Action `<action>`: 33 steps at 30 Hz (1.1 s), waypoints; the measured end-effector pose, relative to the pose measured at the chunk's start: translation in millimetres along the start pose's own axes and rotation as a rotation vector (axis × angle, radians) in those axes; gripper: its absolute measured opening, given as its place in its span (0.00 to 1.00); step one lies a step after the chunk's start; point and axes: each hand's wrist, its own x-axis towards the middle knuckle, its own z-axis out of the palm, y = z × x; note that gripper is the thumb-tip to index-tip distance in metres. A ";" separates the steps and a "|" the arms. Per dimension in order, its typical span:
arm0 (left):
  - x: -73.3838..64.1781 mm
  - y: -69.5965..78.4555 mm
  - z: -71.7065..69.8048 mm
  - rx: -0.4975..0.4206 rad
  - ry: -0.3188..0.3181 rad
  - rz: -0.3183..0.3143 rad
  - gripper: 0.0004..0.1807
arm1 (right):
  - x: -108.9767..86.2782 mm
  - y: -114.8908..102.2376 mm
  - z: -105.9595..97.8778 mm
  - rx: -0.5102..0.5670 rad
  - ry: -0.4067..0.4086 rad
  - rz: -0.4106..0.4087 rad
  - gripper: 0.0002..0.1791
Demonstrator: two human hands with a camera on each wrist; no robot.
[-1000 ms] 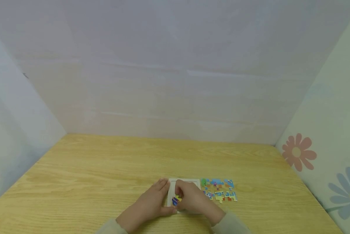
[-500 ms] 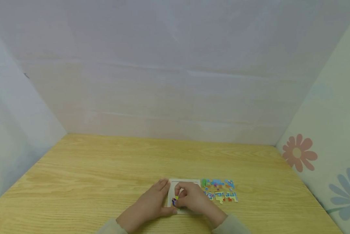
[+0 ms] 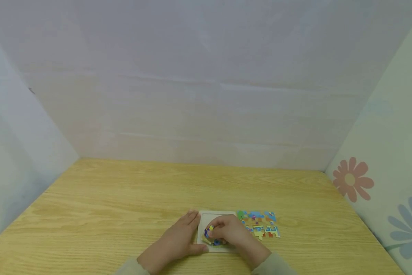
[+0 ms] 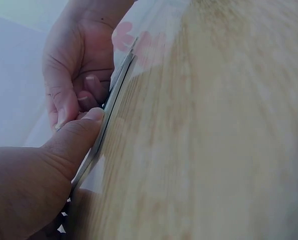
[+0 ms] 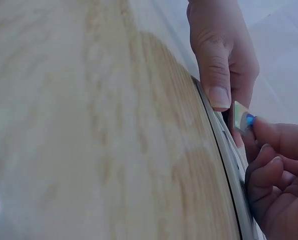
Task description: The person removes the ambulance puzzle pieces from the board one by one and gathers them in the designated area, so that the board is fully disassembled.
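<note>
The right hand point(image 3: 230, 231) pinches a puzzle piece point(image 3: 207, 232) between thumb and fingers, above the near left part of a pale tray point(image 3: 218, 212) on the worktop point(image 3: 130, 202). The piece is tilted up off the tray floor in the right wrist view; its long axis is hard to tell. A blue patch point(image 3: 217, 242) shows in the tray just right of it, partly under the right hand. The left hand point(image 3: 178, 236) lies flat along the tray's left edge, fingers together, thumb apart and resting on the near edge. The relation that seems to matter is piece to tray: its place appears to be below it, with the left hand just beside on the left. More pieces point(image 3: 259, 230) lie right of the tray.
</note>
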 end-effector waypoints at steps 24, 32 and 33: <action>2.1 0.0 1.1 0.013 -0.024 -0.016 0.52 | -15.9 2.5 -24.5 0.103 0.179 0.012 0.15; 3.1 0.2 0.7 0.015 -0.031 -0.021 0.52 | -28.3 1.8 -32.3 0.028 0.244 0.015 0.14; 3.2 0.3 0.6 0.015 -0.033 -0.022 0.52 | -29.7 2.6 -33.8 0.027 0.240 0.015 0.14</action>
